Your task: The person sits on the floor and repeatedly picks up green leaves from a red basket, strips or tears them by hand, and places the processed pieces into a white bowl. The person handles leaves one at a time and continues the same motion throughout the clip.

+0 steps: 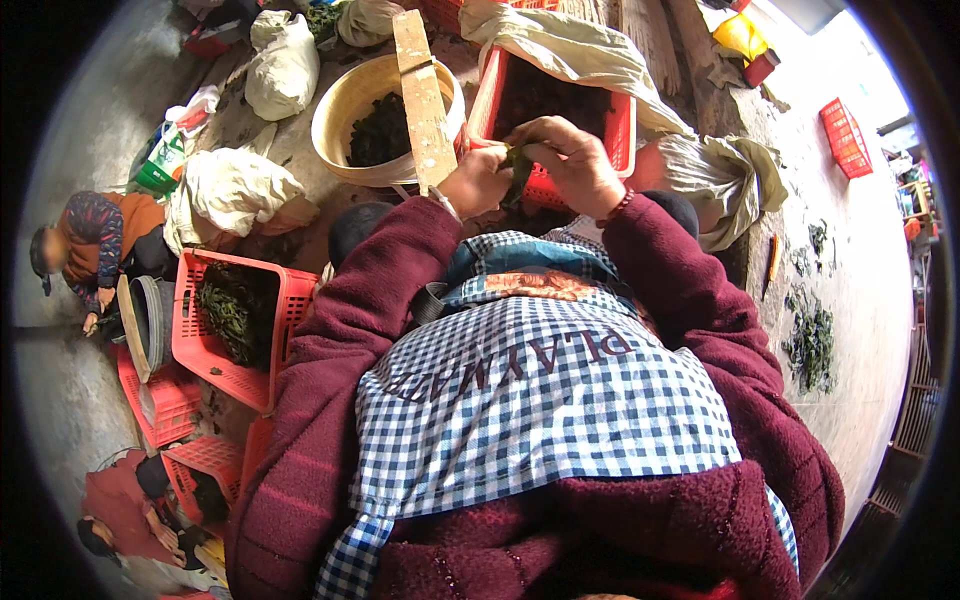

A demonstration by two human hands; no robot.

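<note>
Over the near edge of a red plastic basket (pixel 622 135), my left hand (pixel 474 184) and my right hand (pixel 575 165) meet. Both are closed, fingers pinching a dark green leafy strip (pixel 518 178) that looks like seaweed and dangles between them. Dark contents lie in shadow inside the basket. Just left of my hands stands a round cream tub (pixel 335 168) with dark green leaves (pixel 380 130) at its bottom. A wooden board (pixel 421 85) lies across the tub's right side, its near end close to my left wrist.
Pale cloth (pixel 580 50) drapes over the basket's far side. White sacks (pixel 283 70) stand at the far left. A red crate (pixel 225 355) of green leaves sits left of me. Two people (pixel 105 235) work farther left. Leaf scraps (pixel 810 340) and a knife-like tool (pixel 774 258) lie right.
</note>
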